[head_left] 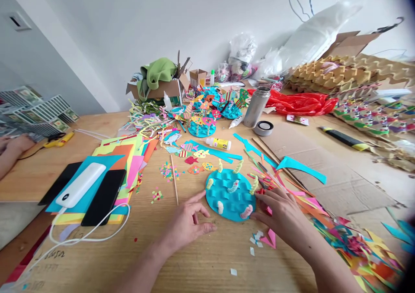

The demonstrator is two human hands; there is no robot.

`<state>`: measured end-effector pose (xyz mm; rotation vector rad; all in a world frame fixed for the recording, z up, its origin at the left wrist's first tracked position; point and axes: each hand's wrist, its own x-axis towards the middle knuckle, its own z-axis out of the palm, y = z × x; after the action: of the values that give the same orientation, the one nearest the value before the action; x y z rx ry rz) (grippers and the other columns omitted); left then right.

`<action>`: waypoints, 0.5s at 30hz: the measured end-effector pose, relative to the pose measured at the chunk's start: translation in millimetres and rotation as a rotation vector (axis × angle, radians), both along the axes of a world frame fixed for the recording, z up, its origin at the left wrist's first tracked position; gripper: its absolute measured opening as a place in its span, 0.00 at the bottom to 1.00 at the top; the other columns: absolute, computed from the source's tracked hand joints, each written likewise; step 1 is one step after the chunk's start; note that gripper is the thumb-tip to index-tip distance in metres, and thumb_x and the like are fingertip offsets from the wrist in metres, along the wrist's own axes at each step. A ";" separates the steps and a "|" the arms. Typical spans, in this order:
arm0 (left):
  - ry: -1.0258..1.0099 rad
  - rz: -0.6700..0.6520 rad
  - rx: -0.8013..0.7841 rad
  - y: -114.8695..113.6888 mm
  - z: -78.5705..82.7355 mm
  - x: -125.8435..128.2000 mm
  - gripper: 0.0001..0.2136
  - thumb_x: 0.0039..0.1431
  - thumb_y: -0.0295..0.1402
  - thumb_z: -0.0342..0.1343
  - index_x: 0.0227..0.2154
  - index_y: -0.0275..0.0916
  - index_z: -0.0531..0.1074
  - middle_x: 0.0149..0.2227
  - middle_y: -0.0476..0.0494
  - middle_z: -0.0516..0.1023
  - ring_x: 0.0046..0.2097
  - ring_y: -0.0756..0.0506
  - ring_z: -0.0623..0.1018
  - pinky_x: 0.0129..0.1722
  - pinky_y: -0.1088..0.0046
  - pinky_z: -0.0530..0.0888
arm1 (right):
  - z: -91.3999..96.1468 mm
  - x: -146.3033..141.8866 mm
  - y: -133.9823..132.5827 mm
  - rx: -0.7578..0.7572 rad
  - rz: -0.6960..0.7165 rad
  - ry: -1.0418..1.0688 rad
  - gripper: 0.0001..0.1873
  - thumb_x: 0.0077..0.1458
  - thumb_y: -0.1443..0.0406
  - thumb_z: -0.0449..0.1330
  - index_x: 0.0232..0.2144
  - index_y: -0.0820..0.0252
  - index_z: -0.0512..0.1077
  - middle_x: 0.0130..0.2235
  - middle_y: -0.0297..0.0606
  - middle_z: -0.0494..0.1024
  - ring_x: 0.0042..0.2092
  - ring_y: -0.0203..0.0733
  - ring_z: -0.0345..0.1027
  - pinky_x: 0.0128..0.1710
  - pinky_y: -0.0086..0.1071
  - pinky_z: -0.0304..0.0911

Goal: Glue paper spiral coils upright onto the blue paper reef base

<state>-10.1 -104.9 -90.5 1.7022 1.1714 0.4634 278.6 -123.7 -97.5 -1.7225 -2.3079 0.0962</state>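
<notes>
A round blue disc (228,201) with a bumpy woven-looking surface lies on the wooden table in front of me. Several short fuzzy pipe cleaner pieces stand up from it in yellow, white and pink, among them a pale blue one (232,186) near the middle. My left hand (189,219) is at the disc's left side, fingers spread, the index fingertip at its rim. At the right rim is my right hand (280,210), fingers apart, with index finger and thumb against the edge. Small white paper bits (256,239) lie just below the disc.
Paper fish (201,153), a yellow glue bottle (220,143) and a thin stick (174,180) lie beyond. A steel flask (256,107) stands behind. Colored paper, a power bank (81,185) and a phone (103,198) are left; paper scraps (353,245) right. Another person's hand (19,145) shows far left.
</notes>
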 end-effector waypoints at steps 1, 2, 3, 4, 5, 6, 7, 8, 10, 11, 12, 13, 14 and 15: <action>-0.005 -0.004 -0.011 1.2 1.5 1.6 0.16 0.46 0.45 0.63 0.29 0.36 0.74 0.63 0.33 0.60 0.22 0.57 0.67 0.27 0.74 0.69 | -0.1 1.0 -0.2 0.006 -0.004 -0.004 0.11 0.47 0.58 0.66 0.29 0.59 0.74 0.30 0.40 0.76 0.37 0.50 0.66 0.38 0.41 0.60; -0.009 -0.007 -0.021 2.4 2.9 3.2 0.16 0.46 0.45 0.63 0.29 0.36 0.74 0.63 0.33 0.59 0.22 0.57 0.67 0.27 0.74 0.69 | -0.3 2.0 -0.4 0.017 -0.009 -0.007 0.11 0.47 0.58 0.66 0.30 0.59 0.74 0.30 0.40 0.76 0.37 0.50 0.66 0.37 0.41 0.60; -0.010 -0.007 -0.029 3.6 4.2 5.0 0.16 0.46 0.45 0.63 0.29 0.36 0.74 0.63 0.33 0.59 0.22 0.57 0.67 0.27 0.74 0.69 | -0.8 2.9 -0.6 0.030 -0.015 -0.009 0.11 0.47 0.58 0.66 0.31 0.58 0.74 0.30 0.40 0.76 0.37 0.50 0.66 0.37 0.41 0.60; -0.008 -0.006 -0.032 4.9 5.2 6.8 0.16 0.45 0.45 0.64 0.29 0.36 0.74 0.63 0.32 0.59 0.22 0.57 0.67 0.27 0.74 0.70 | -1.5 3.9 -0.8 0.044 -0.020 -0.010 0.12 0.47 0.57 0.65 0.31 0.58 0.74 0.30 0.40 0.76 0.38 0.50 0.66 0.37 0.40 0.60; -0.002 -0.003 -0.030 6.3 5.9 8.7 0.15 0.46 0.44 0.64 0.29 0.36 0.74 0.63 0.32 0.59 0.22 0.57 0.67 0.27 0.74 0.70 | -2.3 4.9 -0.9 0.056 -0.025 -0.011 0.12 0.47 0.57 0.65 0.32 0.58 0.74 0.30 0.40 0.76 0.38 0.50 0.66 0.36 0.40 0.60; 0.004 -0.002 -0.023 7.8 6.2 10.6 0.15 0.46 0.44 0.64 0.29 0.36 0.74 0.63 0.32 0.59 0.22 0.57 0.67 0.28 0.73 0.70 | -3.2 6.0 -1.0 0.066 -0.032 -0.014 0.12 0.48 0.57 0.65 0.33 0.58 0.74 0.30 0.41 0.76 0.37 0.50 0.66 0.36 0.40 0.60; 0.007 0.001 -0.011 9.5 6.2 12.4 0.15 0.46 0.44 0.64 0.29 0.36 0.74 0.63 0.32 0.60 0.22 0.57 0.67 0.28 0.73 0.70 | -4.2 7.1 -1.0 0.073 -0.037 -0.019 0.12 0.48 0.57 0.65 0.33 0.58 0.74 0.30 0.41 0.76 0.37 0.50 0.66 0.36 0.40 0.60; 0.007 0.001 0.000 11.6 6.0 14.2 0.15 0.46 0.44 0.63 0.29 0.36 0.75 0.63 0.32 0.60 0.22 0.57 0.67 0.28 0.73 0.70 | -5.0 8.3 -1.0 0.080 -0.042 -0.023 0.11 0.49 0.57 0.64 0.33 0.58 0.73 0.30 0.41 0.76 0.37 0.50 0.66 0.35 0.39 0.59; -0.007 -0.005 0.023 16.7 5.7 17.7 0.15 0.46 0.44 0.63 0.29 0.36 0.75 0.62 0.33 0.60 0.22 0.57 0.67 0.27 0.73 0.70 | -6.1 10.5 -0.7 0.101 -0.047 -0.025 0.11 0.52 0.57 0.62 0.34 0.57 0.73 0.30 0.41 0.76 0.36 0.50 0.66 0.35 0.39 0.59; -0.016 -0.012 0.032 19.7 5.8 19.4 0.15 0.46 0.44 0.63 0.30 0.36 0.76 0.62 0.33 0.60 0.22 0.57 0.67 0.27 0.74 0.70 | -6.3 11.6 -0.5 0.112 -0.049 -0.027 0.11 0.53 0.57 0.61 0.35 0.57 0.73 0.30 0.41 0.76 0.36 0.50 0.66 0.35 0.39 0.58; -0.022 -0.013 0.044 23.0 6.1 21.2 0.15 0.46 0.45 0.63 0.29 0.36 0.76 0.62 0.33 0.61 0.22 0.57 0.66 0.27 0.73 0.70 | -6.1 12.6 -0.1 0.122 -0.054 -0.033 0.11 0.53 0.57 0.60 0.36 0.57 0.73 0.30 0.41 0.76 0.37 0.50 0.66 0.34 0.38 0.58; -0.026 -0.012 0.055 26.3 6.5 23.2 0.16 0.46 0.45 0.63 0.29 0.36 0.76 0.62 0.33 0.62 0.21 0.58 0.66 0.27 0.73 0.70 | -5.7 13.6 0.4 0.128 -0.059 -0.043 0.12 0.53 0.56 0.60 0.36 0.57 0.73 0.31 0.41 0.76 0.37 0.50 0.66 0.34 0.38 0.57; -0.033 -0.009 0.064 29.6 6.9 25.3 0.15 0.46 0.44 0.63 0.29 0.36 0.76 0.61 0.33 0.62 0.21 0.58 0.66 0.27 0.73 0.70 | -5.1 14.4 1.0 0.129 -0.065 -0.056 0.13 0.53 0.56 0.61 0.36 0.58 0.73 0.31 0.41 0.77 0.37 0.51 0.66 0.34 0.38 0.56; -0.044 -0.002 0.074 32.9 7.1 27.6 0.15 0.46 0.44 0.63 0.28 0.35 0.76 0.61 0.33 0.63 0.22 0.57 0.66 0.27 0.74 0.70 | -4.6 15.2 1.6 0.128 -0.074 -0.069 0.13 0.52 0.56 0.61 0.36 0.58 0.73 0.32 0.41 0.77 0.38 0.51 0.66 0.34 0.38 0.55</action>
<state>17.4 -72.1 -83.4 1.7479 1.1328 0.5465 293.8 -122.1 -102.0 -1.7700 -2.2413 -0.1248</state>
